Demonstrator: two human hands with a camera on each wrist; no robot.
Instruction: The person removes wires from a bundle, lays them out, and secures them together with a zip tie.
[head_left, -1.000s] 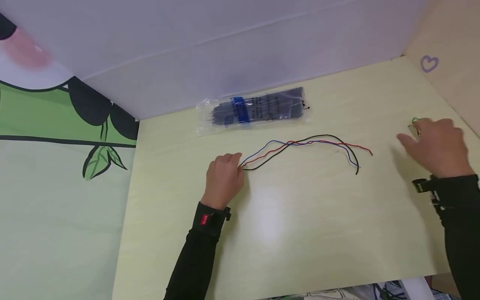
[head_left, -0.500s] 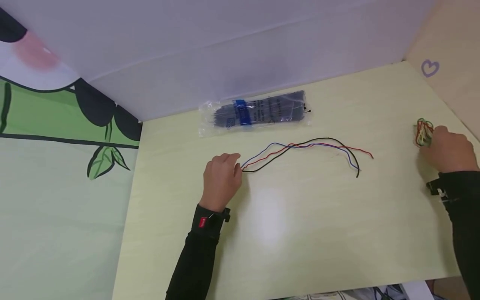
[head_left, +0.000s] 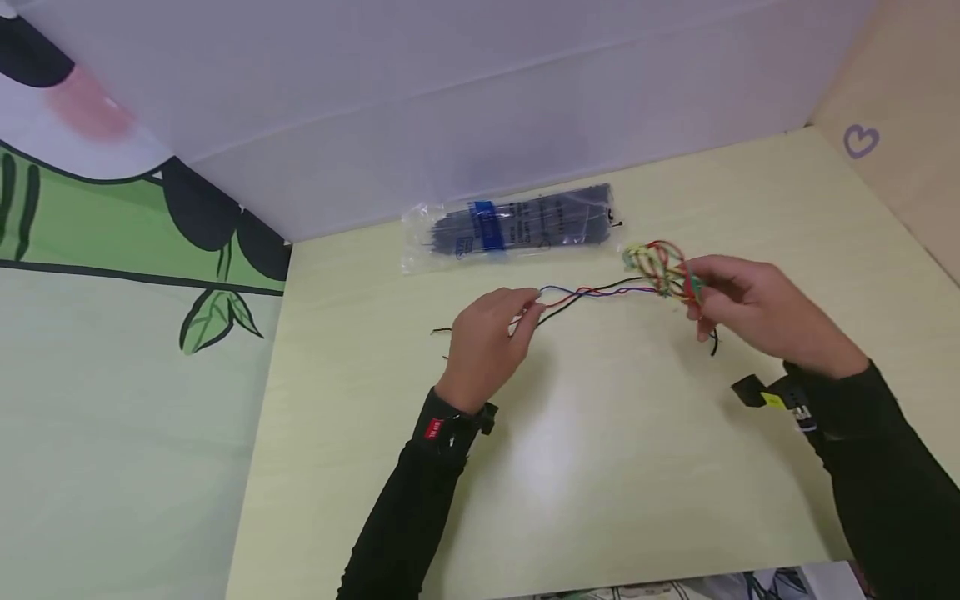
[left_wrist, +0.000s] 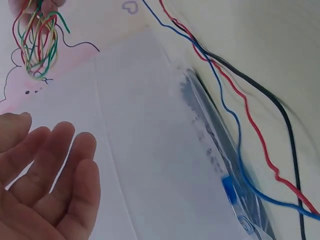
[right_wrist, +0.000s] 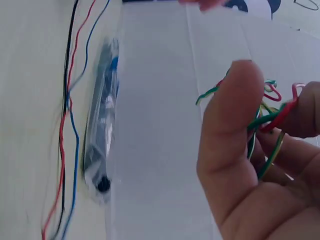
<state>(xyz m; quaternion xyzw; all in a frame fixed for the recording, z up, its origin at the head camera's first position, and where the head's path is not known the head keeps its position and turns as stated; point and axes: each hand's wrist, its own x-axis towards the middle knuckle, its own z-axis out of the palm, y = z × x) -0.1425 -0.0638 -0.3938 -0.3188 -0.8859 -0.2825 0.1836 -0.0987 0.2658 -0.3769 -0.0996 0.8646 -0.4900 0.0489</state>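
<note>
My right hand (head_left: pixel 772 312) holds a looped bundle of red, green and yellow wires (head_left: pixel 656 265) up above the table, pinched between thumb and fingers. In the right wrist view, green and red strands (right_wrist: pixel 265 120) pass between the thumb and fingertips. My left hand (head_left: pixel 491 346) is raised over the left part of three loose wires, its fingers loosely bent with nothing in them in the left wrist view. Those wires, one blue (left_wrist: pixel 237 130), one red (left_wrist: pixel 255 127) and one black (left_wrist: pixel 250 80), lie loosely crossed on the table. The bundle and right hand hide their right part in the head view.
A clear plastic bag of dark cable ties (head_left: pixel 525 221) lies at the back of the pale table (head_left: pixel 600 483), close to the purple-grey wall panel (head_left: pixel 480 125). Cables and other items (head_left: pixel 772 583) show below the table's front edge.
My right hand has picked up the wire bundle at the far right and carried it left, above the loose wires. My left hand has let go of the loose wires' left ends and moved slightly right.
</note>
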